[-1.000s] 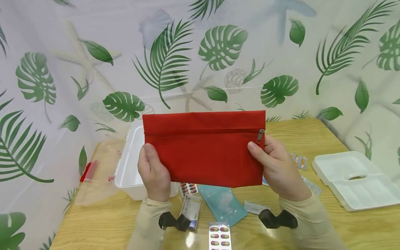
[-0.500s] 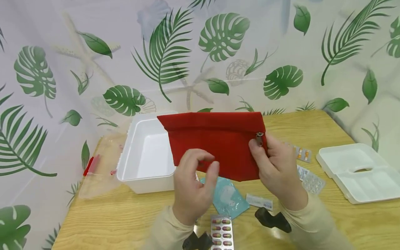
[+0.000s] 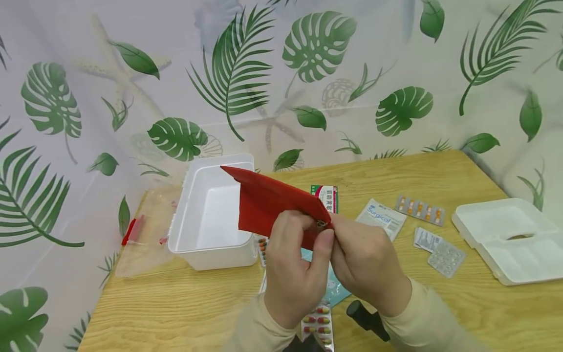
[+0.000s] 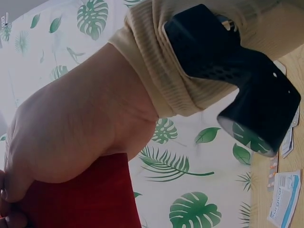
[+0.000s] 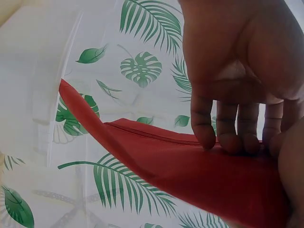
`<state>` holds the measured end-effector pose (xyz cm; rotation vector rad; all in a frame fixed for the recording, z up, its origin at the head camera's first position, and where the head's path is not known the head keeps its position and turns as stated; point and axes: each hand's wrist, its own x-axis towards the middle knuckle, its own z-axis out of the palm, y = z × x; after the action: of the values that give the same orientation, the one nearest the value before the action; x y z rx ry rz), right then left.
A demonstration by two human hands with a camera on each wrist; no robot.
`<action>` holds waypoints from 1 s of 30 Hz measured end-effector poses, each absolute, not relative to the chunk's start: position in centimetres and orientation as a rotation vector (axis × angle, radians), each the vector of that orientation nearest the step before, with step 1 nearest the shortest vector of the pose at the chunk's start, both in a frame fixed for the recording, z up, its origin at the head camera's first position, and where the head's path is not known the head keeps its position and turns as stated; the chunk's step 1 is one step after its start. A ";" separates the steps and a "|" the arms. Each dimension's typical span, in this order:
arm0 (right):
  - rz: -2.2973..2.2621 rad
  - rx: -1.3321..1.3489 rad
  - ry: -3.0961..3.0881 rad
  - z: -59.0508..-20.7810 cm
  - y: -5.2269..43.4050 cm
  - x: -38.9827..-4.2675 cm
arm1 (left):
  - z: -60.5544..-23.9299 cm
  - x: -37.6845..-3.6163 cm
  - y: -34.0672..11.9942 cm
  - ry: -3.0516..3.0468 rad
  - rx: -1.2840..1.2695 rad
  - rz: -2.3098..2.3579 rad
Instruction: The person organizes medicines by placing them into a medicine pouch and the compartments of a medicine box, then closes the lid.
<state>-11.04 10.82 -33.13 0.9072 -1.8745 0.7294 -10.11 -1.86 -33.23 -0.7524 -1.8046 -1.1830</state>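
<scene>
Red fabric zip pouch (image 3: 268, 205) is held above the middle of the wooden table (image 3: 176, 308), its far-left corner reaching over the open white plastic box (image 3: 211, 215). Both hands meet at the near-right end of the pouch. The left hand (image 3: 292, 274) has its fingers (image 3: 323, 244) curled narrow, pinching at the small metal zip pull (image 3: 322, 223). The right hand (image 3: 367, 266) grips the pouch end itself; in the right wrist view its fingers (image 5: 228, 128) press down on the cloth just beside the zip line.

Procedure note, as a judgement: the zip runs well only when the fabric is taut. Keep the right hand's grip firm at the end of the zip, hold the pull by its tab, and draw it straight along the teeth, not upward, so the cloth does not bunch or catch.

Containers:
- White plastic box, left of the hands: its visible interior shows no contents.
- White plastic lid with a handle slot (image 3: 510, 244), far right: lies flat, apart from the box.
- Clear zip bag with a red slider (image 3: 140, 234), left of the box: contents cannot be made out.
- Pouch: zip state and contents cannot be told.

Loose on the table lie a white "Surgical" sachet (image 3: 380, 217), an orange-pill blister strip (image 3: 420, 209) and a capsule blister card (image 3: 318, 320).
</scene>
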 end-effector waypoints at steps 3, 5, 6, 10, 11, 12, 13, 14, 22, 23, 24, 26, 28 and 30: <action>0.732 0.942 -1.857 -33.0 10.8 -11.1 | -33.2 -10.2 -2.1 -1.769 -0.777 -1.156; 0.740 0.961 -1.852 -33.0 10.8 -11.1 | -33.2 -10.2 -2.2 -1.759 -0.785 -1.153; 0.743 0.967 -1.852 -33.0 10.8 -11.1 | -33.2 -10.3 -2.3 -1.757 -0.787 -1.156; 0.771 0.987 -1.863 -32.9 10.9 -11.1 | -33.3 -10.4 -2.6 -1.768 -0.795 -1.162; 0.784 0.992 -1.864 -32.9 11.0 -11.1 | -33.3 -10.5 -2.6 -1.771 -0.798 -1.163; 0.793 0.994 -1.863 -32.9 11.0 -11.1 | -33.3 -10.5 -2.6 -1.776 -0.800 -1.166; 0.801 0.994 -1.858 -32.9 11.1 -11.2 | -33.3 -10.5 -2.6 -1.781 -0.803 -1.168; 0.805 0.991 -1.852 -32.9 11.1 -11.2 | -33.3 -10.4 -2.6 -1.789 -0.807 -1.171; 0.741 0.890 -1.849 -33.0 11.3 -11.1 | -33.4 -10.6 -2.8 -1.839 -0.815 -1.161; 0.736 0.884 -1.844 -33.0 11.3 -11.2 | -33.4 -10.6 -2.8 -1.840 -0.811 -1.155; 0.734 0.880 -1.840 -33.0 11.3 -11.2 | -33.4 -10.7 -2.9 -1.838 -0.809 -1.148; 0.730 0.873 -1.831 -33.0 11.3 -11.2 | -33.4 -10.8 -2.9 -1.840 -0.804 -1.137; 0.731 0.864 -1.829 -33.1 11.3 -11.2 | -33.4 -10.9 -3.0 -1.841 -0.797 -1.126; 0.738 0.858 -1.830 -33.1 11.4 -11.3 | -33.4 -11.0 -3.1 -1.851 -0.783 -1.119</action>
<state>-11.26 11.36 -33.07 0.8575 -1.8305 0.7384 -11.04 -3.14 -33.38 -0.7827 -1.8507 -1.1190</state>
